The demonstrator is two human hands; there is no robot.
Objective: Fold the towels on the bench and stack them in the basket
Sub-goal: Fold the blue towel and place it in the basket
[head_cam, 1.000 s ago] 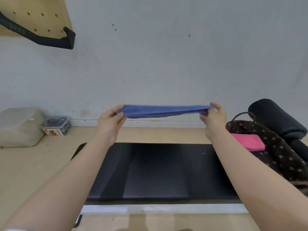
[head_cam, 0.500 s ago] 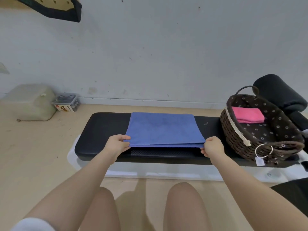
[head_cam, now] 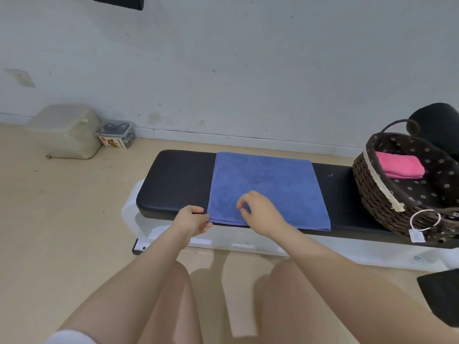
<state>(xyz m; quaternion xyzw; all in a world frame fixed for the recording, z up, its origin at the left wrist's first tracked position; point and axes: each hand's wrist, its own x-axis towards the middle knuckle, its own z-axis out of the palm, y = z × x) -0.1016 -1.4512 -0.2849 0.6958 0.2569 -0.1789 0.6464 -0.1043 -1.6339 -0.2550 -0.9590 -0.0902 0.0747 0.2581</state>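
Left hand (head_cam: 192, 220) pinching one blue towel (head_cam: 268, 187), right hand (head_cam: 260, 212) loosely curled, empty.

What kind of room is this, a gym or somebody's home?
Probably a home workout corner or small gym. A padded black bench stands on a wooden floor by a scuffed white wall, with a foam roller behind the basket.

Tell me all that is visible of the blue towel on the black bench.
The blue towel is soft terry cloth, plain, with no pattern. It lies flat on the black padded bench, folded into a near-square with layered edges showing at the front. It spans the seat from back to front. The left hand pinches its near left corner; the right hand, fingers curled, is over its front part. It lies apart from the brown woven basket.
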